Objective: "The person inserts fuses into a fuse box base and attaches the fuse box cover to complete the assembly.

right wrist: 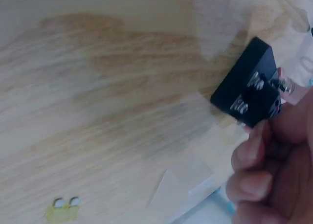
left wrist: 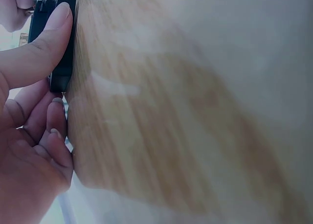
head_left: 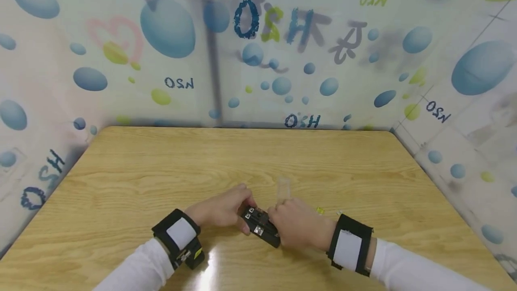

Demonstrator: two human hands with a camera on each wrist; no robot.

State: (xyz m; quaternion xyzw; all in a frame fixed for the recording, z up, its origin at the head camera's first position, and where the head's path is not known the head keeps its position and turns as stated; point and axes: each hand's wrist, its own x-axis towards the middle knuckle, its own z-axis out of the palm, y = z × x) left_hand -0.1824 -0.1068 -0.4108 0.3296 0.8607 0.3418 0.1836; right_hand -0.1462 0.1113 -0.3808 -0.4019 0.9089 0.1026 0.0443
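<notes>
A black block with metal screw terminals [head_left: 261,228], apparently an electrical part, is held at a slant just above or on the table. My left hand [head_left: 224,206] grips its left end, the thumb [left wrist: 46,50] along one long side and the fingers on the other. At the block's right end is my right hand [head_left: 298,222], its fingers curled in. In the right wrist view, the right fingertips [right wrist: 252,150] meet the block [right wrist: 244,84] beside its metal posts. Exactly what they pinch there is hidden by the hand.
Beyond the right hand lies a clear flat plastic piece [head_left: 284,187]. A small yellow piece [right wrist: 62,213] with two metal bits sits right of it. Small pale bits [head_left: 339,213] lie near the right wrist. Patterned walls border the wooden table [head_left: 194,160].
</notes>
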